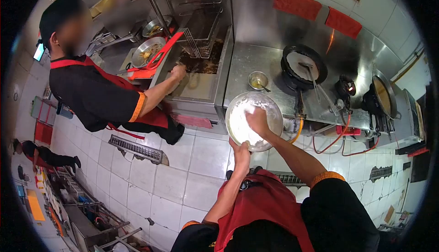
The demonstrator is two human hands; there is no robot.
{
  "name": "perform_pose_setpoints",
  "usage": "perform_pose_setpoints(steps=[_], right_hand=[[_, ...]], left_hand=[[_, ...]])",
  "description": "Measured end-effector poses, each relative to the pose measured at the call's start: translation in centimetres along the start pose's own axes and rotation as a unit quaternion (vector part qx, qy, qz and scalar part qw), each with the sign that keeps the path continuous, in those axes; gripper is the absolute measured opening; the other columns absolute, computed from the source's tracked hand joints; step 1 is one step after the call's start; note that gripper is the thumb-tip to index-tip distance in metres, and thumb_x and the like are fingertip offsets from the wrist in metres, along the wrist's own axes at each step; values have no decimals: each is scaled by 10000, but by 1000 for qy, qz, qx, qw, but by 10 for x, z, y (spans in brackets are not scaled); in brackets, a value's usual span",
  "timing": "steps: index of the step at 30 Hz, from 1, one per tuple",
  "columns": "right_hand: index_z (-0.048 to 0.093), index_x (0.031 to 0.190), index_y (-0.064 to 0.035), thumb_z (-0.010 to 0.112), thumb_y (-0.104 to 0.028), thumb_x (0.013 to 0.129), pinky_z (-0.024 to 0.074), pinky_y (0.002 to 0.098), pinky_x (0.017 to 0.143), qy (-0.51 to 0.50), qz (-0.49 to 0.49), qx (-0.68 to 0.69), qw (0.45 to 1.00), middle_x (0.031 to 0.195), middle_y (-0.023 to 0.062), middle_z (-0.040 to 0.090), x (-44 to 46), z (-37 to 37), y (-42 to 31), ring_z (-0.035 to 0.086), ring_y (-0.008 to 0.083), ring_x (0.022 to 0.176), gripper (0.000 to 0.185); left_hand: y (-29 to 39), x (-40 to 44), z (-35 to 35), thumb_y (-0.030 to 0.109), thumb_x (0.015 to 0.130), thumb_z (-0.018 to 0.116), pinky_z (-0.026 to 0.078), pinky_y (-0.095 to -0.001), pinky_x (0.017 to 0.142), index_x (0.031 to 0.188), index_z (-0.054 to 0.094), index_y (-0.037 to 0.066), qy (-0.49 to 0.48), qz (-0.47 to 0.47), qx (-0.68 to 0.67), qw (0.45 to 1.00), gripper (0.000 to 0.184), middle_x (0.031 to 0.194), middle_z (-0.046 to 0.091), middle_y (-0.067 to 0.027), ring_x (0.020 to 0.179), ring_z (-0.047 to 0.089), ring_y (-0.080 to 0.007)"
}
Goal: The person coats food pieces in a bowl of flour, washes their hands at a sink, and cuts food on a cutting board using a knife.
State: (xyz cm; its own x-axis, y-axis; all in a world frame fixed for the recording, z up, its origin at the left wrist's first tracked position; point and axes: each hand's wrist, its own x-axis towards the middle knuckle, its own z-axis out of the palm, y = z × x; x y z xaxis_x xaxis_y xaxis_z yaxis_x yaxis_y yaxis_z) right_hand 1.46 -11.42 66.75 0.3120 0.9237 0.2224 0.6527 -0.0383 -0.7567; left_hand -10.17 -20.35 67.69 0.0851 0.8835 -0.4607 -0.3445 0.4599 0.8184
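A wide metal bowl [276, 115] holds white powder [238, 120] that looks like flour and is heaped up its far side. My left hand [240, 155] grips the bowl's near rim, its thumb over the edge. Inside the bowl is my right hand [257, 120], its fingers down at the powder and too blurred to show their shape. Just beyond the bowl, a small metal bowl [257, 79] with yellowish contents and a spoon stands on the steel counter [256, 59].
A co-worker [91, 87] reaches over the deep fryer [196, 87] on the left, near a frying basket [201, 25]. Along the counter are a black wok [292, 75] with a ladle in it, gas burners [345, 86] and another large pan [383, 92]. Floor grates [136, 148] cross the tiles.
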Motion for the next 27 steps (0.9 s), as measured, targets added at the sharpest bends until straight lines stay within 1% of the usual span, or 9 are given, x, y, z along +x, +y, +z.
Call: perform_pose_setpoints(steps=[4,8,12,15,16,19,24,26,27], right_hand=[[664,922,12,635,-213,743,508,460,748,-75,-108,-66,989,865,245,635,-6,-38,-33,640,359,839,288],[650,841,57,629,-152,695,510,446,767,-329,-18,-294,897,860,259,637,-17,-72,-38,634,386,852,256],[651,877,51,643,-118,650,504,435,756,-346,-39,-201,915,879,253,639,-37,-14,-3,625,407,841,283],[646,926,34,647,-91,632,492,426,780,-165,-62,33,984,929,257,633,-30,7,36,611,409,880,319],[626,1001,10,653,-79,624,482,429,821,-199,-14,24,980,953,255,624,-24,-28,-11,603,392,923,388],[594,1078,3,670,-93,620,475,442,844,-114,-168,-215,955,922,245,622,-27,-24,-14,600,389,914,473],[639,913,-28,655,-237,708,492,433,778,-219,-36,-117,968,887,200,628,-4,-13,24,606,359,845,293],[638,922,12,634,-189,771,483,376,669,-295,-73,-11,953,767,119,617,12,-14,51,586,250,716,251],[638,918,23,626,-153,792,472,344,622,-363,66,118,922,741,76,602,13,-22,37,553,185,676,217]], left_hand=[[12,-10,2,69,811,439,458,-353,824,1380,134,56,6,-18,-13,1000,646,1269,382,-162,1090,458,-236],[12,-6,-3,82,822,421,480,-365,778,1379,123,80,21,-24,-27,999,632,1262,386,-157,1059,474,-237],[4,-4,1,89,816,407,493,-376,752,1320,164,89,18,-10,-6,1000,560,1214,428,-152,1012,508,-225],[5,-4,-3,95,838,413,481,-372,778,1371,115,85,1,-23,-21,1000,610,1258,386,-159,1068,469,-230],[3,-2,-4,95,840,412,479,-374,781,1371,113,86,1,-20,-29,999,609,1257,386,-159,1066,469,-230],[1,-4,-7,92,844,406,471,-384,796,1372,109,92,-10,-33,-28,999,606,1259,383,-156,1065,469,-228],[5,-5,-12,87,823,396,472,-395,799,1339,144,86,4,-42,0,999,574,1248,399,-160,1047,490,-234],[16,-6,-11,89,779,389,491,-391,769,1291,187,61,21,-37,9,999,551,1204,447,-177,1012,526,-247],[18,-6,-12,92,778,389,491,-396,771,1292,186,61,23,-38,6,999,553,1210,441,-179,1018,524,-251]])
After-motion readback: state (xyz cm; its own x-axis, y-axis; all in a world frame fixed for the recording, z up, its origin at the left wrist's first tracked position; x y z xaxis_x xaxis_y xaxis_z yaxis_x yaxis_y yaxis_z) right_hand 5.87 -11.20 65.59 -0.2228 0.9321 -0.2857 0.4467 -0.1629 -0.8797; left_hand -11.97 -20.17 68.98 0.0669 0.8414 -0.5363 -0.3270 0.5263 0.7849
